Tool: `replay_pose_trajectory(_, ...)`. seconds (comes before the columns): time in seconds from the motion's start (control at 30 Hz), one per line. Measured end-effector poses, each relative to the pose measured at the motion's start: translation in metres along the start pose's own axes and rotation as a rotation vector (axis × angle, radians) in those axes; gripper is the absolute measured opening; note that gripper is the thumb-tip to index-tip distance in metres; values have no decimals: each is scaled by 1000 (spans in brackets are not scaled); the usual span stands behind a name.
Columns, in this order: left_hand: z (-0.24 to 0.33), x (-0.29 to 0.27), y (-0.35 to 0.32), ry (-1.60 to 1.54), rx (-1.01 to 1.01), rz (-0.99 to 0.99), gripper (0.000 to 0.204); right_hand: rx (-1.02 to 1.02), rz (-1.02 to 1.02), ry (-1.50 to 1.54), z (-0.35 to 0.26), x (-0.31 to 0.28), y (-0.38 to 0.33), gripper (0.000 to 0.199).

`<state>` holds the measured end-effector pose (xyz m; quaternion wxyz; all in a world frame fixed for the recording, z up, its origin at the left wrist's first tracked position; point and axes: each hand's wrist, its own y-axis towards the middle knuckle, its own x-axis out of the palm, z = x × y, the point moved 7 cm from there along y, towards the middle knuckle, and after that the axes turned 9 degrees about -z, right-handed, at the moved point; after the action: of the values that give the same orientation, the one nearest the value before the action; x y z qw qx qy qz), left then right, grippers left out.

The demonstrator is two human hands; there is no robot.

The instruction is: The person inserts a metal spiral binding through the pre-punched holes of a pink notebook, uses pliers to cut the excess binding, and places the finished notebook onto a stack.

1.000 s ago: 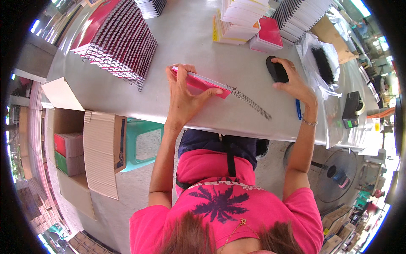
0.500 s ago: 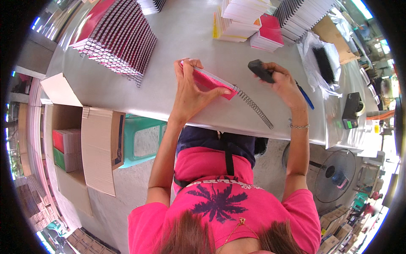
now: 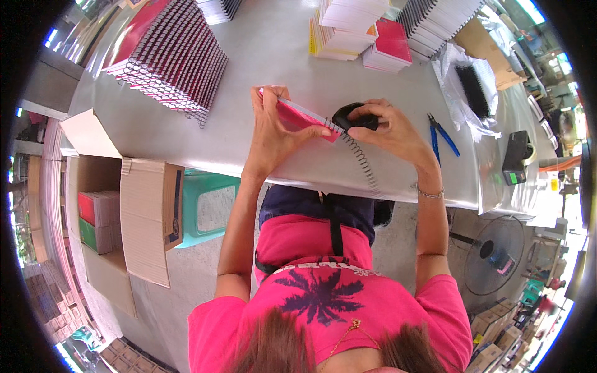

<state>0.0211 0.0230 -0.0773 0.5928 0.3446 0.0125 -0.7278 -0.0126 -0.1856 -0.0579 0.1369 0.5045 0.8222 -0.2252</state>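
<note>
The left hand (image 3: pixel 273 127) is closed around a pink notebook (image 3: pixel 298 115), holding it tilted just above the grey table (image 3: pixel 273 56), with the thumb on its near face and the fingers wrapped over the far edge. A wire spiral (image 3: pixel 360 158) runs along the notebook's right edge and hangs past its lower corner, down toward the table's near edge. The right hand (image 3: pixel 388 130) sits just beside the notebook's right end, curled over a black tool (image 3: pixel 354 115) that touches the spiral at the notebook's corner; its fingers grip the tool from above. So the notebook lies between the two hands, in the left one and touching the tool held by the right.

Blue-handled pliers (image 3: pixel 440 133) lie on the table just right of the right hand. A fanned stack of spiral notebooks (image 3: pixel 171 56) lies at the far left of the table, and piles of paper (image 3: pixel 348 25) stand at the far side. An open cardboard box (image 3: pixel 118 205) sits on the floor to the left.
</note>
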Motion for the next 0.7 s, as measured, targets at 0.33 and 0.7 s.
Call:
replay_pose_trajectory(0.33, 1, 0, -1, -54, 19, -45, 83, -137, -83, 429, -7, 4, -5, 41)
replay_pose_trajectory(0.7, -10, 2, -2, -134, 29, -48, 86, -437, -259, 285, -54, 21, -15, 39)
